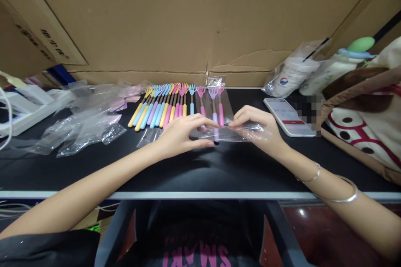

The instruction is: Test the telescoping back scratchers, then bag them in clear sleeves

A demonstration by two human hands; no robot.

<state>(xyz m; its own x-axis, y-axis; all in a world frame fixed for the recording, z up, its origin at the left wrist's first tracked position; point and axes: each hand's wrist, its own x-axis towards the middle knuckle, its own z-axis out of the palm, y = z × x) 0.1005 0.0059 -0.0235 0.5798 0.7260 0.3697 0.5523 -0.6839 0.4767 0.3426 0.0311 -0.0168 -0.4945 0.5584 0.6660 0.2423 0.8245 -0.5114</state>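
Observation:
A clear plastic bag [233,134] stretches between my two hands above the table's front half. My right hand [258,127] pinches it between thumb and fingertips, and loose film wraps over those fingers. At the bag's left end my left hand [184,133] has curled fingers on the film, its thumb held lower. A purple back scratcher [214,117] lies behind the film near my left fingertips, its handle end pointing toward me. Beside it are a pink back scratcher [221,112] and another pink back scratcher [202,102], both in clear wrapping. My left hand partly covers the handles there.
A row of colourful back scratchers [153,114] lies at the back. Crumpled clear bags [84,112] are piled left, beside a white power strip [34,102]. A phone [290,119], a lidded cup [294,75] and a fabric bag [366,112] occupy the right. Cardboard [150,21] walls the back.

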